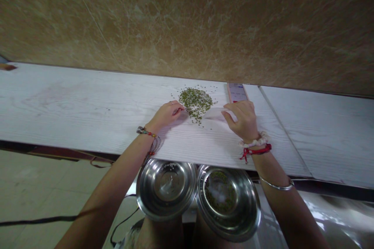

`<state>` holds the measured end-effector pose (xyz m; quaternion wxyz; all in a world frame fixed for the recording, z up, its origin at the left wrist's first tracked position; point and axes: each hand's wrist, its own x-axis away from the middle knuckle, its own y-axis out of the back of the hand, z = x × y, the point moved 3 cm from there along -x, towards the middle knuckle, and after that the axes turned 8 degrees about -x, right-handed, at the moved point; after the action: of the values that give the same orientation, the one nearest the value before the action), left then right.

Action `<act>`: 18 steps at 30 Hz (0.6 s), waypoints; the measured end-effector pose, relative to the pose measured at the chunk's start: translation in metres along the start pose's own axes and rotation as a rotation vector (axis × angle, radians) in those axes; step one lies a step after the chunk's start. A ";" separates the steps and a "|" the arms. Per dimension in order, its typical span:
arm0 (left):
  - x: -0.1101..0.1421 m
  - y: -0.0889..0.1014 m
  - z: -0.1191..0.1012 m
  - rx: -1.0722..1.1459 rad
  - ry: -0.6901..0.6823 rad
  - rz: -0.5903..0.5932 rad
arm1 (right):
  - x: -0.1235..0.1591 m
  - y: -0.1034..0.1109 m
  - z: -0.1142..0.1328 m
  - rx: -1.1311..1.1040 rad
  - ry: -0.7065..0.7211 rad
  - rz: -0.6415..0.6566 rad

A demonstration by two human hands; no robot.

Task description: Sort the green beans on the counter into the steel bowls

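Observation:
A loose pile of small green beans (195, 100), with some white grains mixed in, lies on the white wood-grain table. To its left, my left hand (167, 115) touches the near-left edge of the beans, its fingers closed in a pinch. Whatever sits between those fingertips is too small to make out. On the other side, my right hand (242, 118) grips a thin whitish translucent sheet (216, 113) between thumb and fingers. That sheet slopes down toward the near side of the pile.
Below the table edge, a steel bowl (143, 202) with a few white grains rests on my lap beside another steel bowl (251, 218) holding green beans. A phone (237, 92) lies beyond my right hand, near the marbled wall (187, 23). Black cords run at lower left.

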<state>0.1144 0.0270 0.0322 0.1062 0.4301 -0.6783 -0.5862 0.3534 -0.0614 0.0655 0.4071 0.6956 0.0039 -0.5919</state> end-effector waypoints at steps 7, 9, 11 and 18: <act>0.000 0.000 0.000 0.012 0.003 0.000 | -0.002 0.002 0.003 -0.029 0.056 -0.063; 0.000 0.000 0.000 0.014 -0.001 -0.002 | -0.002 0.002 0.004 -0.042 0.057 -0.043; 0.000 0.001 0.000 0.013 -0.003 -0.004 | -0.002 0.001 0.004 -0.027 0.054 -0.032; 0.000 0.001 0.000 -0.002 0.012 0.006 | -0.001 0.001 0.001 0.007 0.032 -0.060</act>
<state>0.1144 0.0268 0.0330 0.1123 0.4312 -0.6784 -0.5842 0.3527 -0.0624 0.0671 0.3868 0.7061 0.0291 -0.5925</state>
